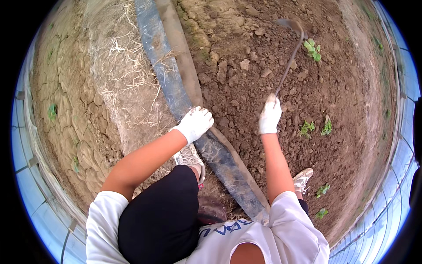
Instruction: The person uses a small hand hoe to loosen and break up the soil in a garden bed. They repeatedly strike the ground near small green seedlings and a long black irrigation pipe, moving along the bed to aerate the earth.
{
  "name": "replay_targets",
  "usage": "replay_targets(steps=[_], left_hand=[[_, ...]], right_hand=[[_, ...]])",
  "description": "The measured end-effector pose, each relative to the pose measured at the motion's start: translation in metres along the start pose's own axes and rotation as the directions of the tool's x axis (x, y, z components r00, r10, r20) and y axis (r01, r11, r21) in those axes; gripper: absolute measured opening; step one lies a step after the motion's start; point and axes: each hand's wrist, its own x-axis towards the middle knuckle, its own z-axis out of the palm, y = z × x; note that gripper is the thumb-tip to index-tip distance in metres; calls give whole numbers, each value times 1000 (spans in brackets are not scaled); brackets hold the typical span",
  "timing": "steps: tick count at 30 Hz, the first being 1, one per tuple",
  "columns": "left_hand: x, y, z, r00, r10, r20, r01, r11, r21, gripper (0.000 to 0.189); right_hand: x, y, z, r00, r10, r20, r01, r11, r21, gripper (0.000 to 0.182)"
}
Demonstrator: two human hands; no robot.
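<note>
My left hand (pixel 195 124), in a white glove, has its fingers curled over a flat dark hose (pixel 165 66) that runs lengthwise over the soil. Part of the hose is hidden under the glove. In my right hand (pixel 271 115), also gloved in white, is a small hand hoe (pixel 290 61) with a thin metal shank. Its blade, blurred, is at the far end of my reach, just beyond a leafy green seedling (pixel 312 49). Loose, clumpy brown soil (pixel 237 85) lies between my hands and the blade.
More seedlings (pixel 306 128) grow to the right of my right arm. Dry straw (pixel 128 76) lies left of the hose. My shoes (pixel 189 155) stand on either side of the hose. Cracked soil (pixel 72 109) stretches left, and translucent sheeting (pixel 28 145) borders both sides.
</note>
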Motion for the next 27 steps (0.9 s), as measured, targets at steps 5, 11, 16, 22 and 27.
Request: replay_targets(steps=[5,11,16,22,27], left_hand=[[1,2,3,1000,-13,-17,13,1000,-2,10],[-3,1,6,1000,-21,-7,21,1000,-1,10],[14,-2,-3,998,37,-53,-35,999,35,10],[2,-1,3,999,17,-32,-17,1000,23,10],[7,1,0,998,33,-51,-32,999,23,10]], right_hand=[[-3,40,-34,958,229,174,-29,678,-735,60],[-12,-26,-38,999,-2,-46,0,999,-43,43],[7,105,-105,933,360,-12,-330,840,-432,43],[-41,-16,-27,984,156,91,-166,979,116,37],[-85,87,-56,920,210,332,95,701,-707,47]])
